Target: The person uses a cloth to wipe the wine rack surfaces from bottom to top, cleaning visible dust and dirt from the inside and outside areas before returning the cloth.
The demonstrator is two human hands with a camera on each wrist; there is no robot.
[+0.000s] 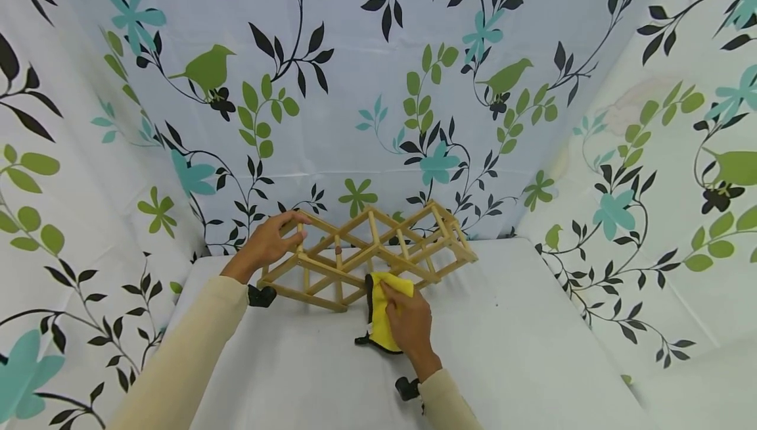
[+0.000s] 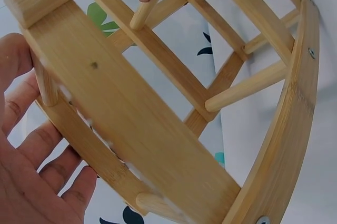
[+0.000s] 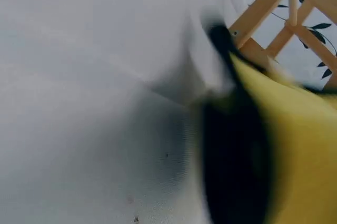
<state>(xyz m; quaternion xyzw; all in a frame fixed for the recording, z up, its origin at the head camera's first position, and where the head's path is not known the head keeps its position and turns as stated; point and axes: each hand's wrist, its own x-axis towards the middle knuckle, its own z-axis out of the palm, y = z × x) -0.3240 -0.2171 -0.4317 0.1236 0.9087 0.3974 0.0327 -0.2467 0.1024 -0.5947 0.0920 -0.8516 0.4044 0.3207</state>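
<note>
A light wooden lattice rack [image 1: 307,297] of crossed slats and round dowels stretches across the back of the white surface. My left hand [image 1: 269,242] grips its left end. Close up in the left wrist view, the fingers of that hand [image 2: 45,155] lie along the edge of a broad slat [image 2: 131,108], beside a dowel. My right hand [image 1: 410,325] holds a yellow cloth [image 1: 381,315] with black edging against the front of the rack, near its middle. Blurred in the right wrist view, the cloth [image 3: 305,145] hides the right hand's fingers; part of the rack [image 3: 268,8] shows behind it.
A white-covered table [image 1: 503,338] lies under the rack. Behind it and at both sides hang white sheets [image 1: 378,147] printed with leaves, flowers and birds. Black wrist devices sit near the left wrist [image 1: 261,296] and the right wrist [image 1: 407,388].
</note>
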